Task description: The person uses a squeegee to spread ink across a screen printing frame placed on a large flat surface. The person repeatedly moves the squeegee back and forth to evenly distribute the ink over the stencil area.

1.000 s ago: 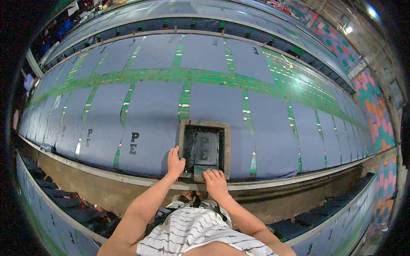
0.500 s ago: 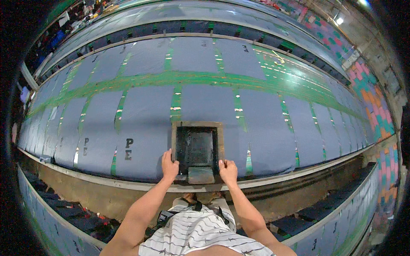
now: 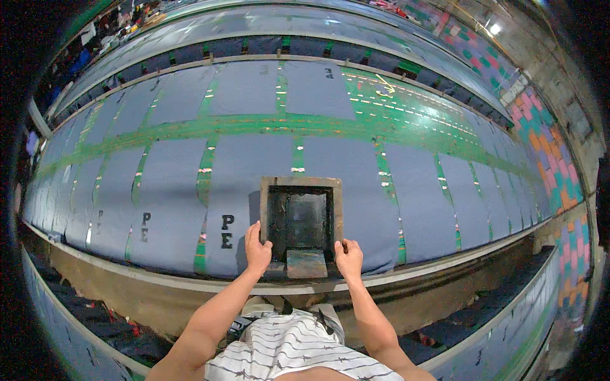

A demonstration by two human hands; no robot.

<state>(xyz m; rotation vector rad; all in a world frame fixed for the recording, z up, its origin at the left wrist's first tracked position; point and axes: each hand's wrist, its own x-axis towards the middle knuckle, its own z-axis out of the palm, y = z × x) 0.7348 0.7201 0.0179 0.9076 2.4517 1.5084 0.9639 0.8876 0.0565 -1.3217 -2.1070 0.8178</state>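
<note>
A rectangular screen-printing frame [image 3: 338, 206] with a wooden rim and an ink-dark mesh is between my hands. It spans a gap between two grey-blue fabric panels, and the shadow along its left side suggests it is slightly raised. My left hand [image 3: 258, 253] grips the near left side of the rim, thumb inward. My right hand [image 3: 349, 259] pinches the near right side. Inside the near end rests a flat, ink-stained squeegee [image 3: 306, 263]. Left of the frame, black printed letters [image 3: 227, 232] show on a fabric panel [image 3: 235, 171].
Rows of fabric panels lie along the long green printing table [image 3: 254, 125], whose pale near edge [image 3: 190, 284] curves before me. Bare green tabletop [image 3: 413, 108] shows at far right. More tables stand beyond and behind me. A wall with coloured bricks [image 3: 553, 162] is on the right.
The frame has shifted right along the table with both hands on it, off one panel and onto the gap beside it. Black letters now show where it lay. My view moved right too.
</note>
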